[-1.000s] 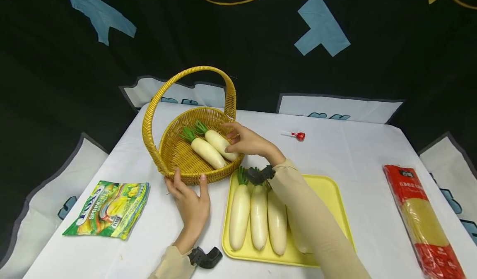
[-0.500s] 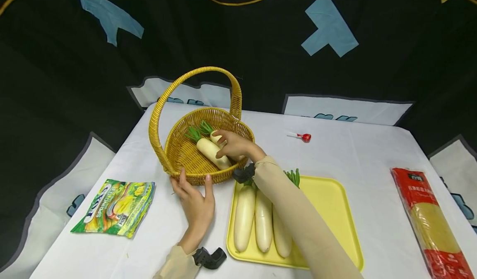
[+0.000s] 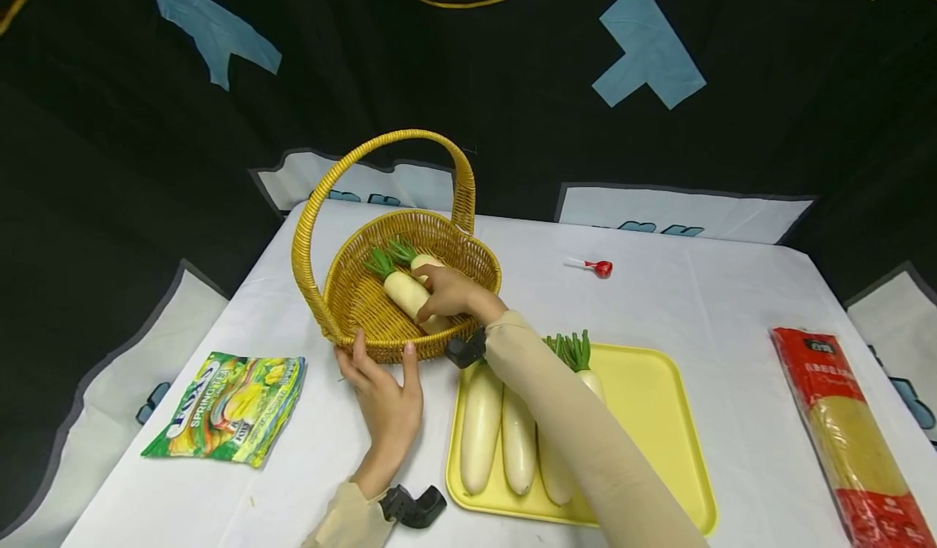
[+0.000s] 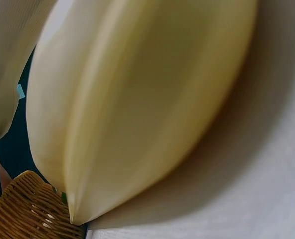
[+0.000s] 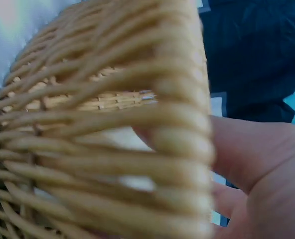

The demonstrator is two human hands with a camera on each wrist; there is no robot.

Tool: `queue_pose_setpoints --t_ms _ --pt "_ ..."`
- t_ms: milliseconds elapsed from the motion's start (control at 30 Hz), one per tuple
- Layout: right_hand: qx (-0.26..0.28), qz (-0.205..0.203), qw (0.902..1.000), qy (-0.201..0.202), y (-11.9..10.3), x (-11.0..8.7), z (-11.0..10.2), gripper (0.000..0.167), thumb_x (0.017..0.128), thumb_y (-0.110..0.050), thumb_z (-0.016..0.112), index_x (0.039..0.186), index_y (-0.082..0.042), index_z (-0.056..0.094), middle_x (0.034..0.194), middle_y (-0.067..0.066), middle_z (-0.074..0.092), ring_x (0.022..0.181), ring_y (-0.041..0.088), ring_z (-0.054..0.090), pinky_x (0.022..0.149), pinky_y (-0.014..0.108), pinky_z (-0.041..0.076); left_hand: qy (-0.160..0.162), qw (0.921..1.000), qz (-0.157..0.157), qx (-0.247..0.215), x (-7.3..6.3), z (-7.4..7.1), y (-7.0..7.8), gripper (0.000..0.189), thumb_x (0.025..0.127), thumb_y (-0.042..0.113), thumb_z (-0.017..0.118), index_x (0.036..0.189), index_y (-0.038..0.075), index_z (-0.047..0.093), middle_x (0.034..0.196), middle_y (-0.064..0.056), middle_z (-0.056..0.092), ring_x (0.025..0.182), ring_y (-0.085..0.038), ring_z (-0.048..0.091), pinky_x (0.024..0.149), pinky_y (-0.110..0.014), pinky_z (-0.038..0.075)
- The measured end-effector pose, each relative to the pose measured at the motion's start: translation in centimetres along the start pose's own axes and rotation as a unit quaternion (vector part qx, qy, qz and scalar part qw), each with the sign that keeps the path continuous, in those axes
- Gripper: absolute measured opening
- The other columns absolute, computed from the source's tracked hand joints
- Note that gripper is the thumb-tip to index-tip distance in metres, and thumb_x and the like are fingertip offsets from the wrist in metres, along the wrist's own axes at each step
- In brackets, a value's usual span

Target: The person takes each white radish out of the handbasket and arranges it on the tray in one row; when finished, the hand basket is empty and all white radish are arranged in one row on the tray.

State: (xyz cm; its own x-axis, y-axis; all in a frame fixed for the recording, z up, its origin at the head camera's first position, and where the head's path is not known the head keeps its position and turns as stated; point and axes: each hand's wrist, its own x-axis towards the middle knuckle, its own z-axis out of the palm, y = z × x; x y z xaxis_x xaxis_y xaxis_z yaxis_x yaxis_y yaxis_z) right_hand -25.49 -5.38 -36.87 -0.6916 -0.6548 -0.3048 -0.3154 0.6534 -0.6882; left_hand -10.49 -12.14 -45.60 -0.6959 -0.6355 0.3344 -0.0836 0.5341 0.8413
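Observation:
A yellow wicker basket (image 3: pixel 373 312) with a tall arched handle holds two white radishes with green tops. My right hand (image 3: pixel 455 294) reaches over its right rim and grips the nearer radish (image 3: pixel 404 293), thumb on the near side and fingers across it. The farther radish (image 3: pixel 423 263) lies beside it, partly covered by the fingers. In the right wrist view, the basket's weave (image 5: pixel 112 149) hides most of the hand's grip. My left hand (image 3: pixel 388 414) rests with spread fingers against the basket's near outer wall, fingertips right at the rim.
A yellow tray (image 3: pixel 662 442) bears several white radishes (image 3: pixel 481 434), partly under the right sleeve. A green packet (image 3: pixel 227 408) lies at left, a red lollipop (image 3: pixel 602 269) behind the tray and a long red-and-yellow packet (image 3: pixel 849 434) at right, on a white tablecloth (image 3: pixel 695 304).
My right hand has moved left and down, from the farther radish's end onto the nearer radish. The left hand stays at the basket. The head view has shifted slightly.

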Motion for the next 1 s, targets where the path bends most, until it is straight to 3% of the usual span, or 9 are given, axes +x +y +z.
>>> queue_pose_setpoints --t_ms 233,467,1000 --pt "-0.053 -0.006 0.9984 0.017 -0.22 0.43 0.85 0.07 0.072 -0.01 0.072 0.135 -0.012 0.04 0.13 0.007 0.051 0.109 0.019 0.052 0.085 0.026 0.045 -0.005 1.0 -0.004 -0.001 -0.03 -0.01 0.05 0.068 0.089 0.039 0.053 0.141 0.015 0.015 0.146 -0.03 -0.004 0.131 -0.051 0.015 0.101 -0.061 0.022" --pt "-0.094 -0.014 0.9949 0.036 -0.43 0.66 1.07 0.068 0.072 -0.011 0.07 0.134 -0.011 0.042 0.129 0.006 0.053 0.107 0.017 0.052 0.088 0.027 0.044 -0.005 1.0 -0.004 -0.001 0.04 -0.02 0.06 0.068 0.089 0.039 0.053 0.141 0.014 0.016 0.146 -0.03 -0.003 0.131 -0.051 0.015 0.101 -0.061 0.022" --pt "-0.028 -0.015 0.9994 0.015 -0.12 0.72 1.02 0.066 0.075 -0.01 0.067 0.135 -0.009 0.04 0.128 0.011 0.053 0.111 0.02 0.052 0.087 0.026 0.045 -0.003 1.0 0.0 0.0 0.05 -0.03 0.03 0.068 0.089 0.038 0.053 0.141 0.014 0.016 0.145 -0.031 -0.003 0.131 -0.05 0.015 0.101 -0.06 0.023"
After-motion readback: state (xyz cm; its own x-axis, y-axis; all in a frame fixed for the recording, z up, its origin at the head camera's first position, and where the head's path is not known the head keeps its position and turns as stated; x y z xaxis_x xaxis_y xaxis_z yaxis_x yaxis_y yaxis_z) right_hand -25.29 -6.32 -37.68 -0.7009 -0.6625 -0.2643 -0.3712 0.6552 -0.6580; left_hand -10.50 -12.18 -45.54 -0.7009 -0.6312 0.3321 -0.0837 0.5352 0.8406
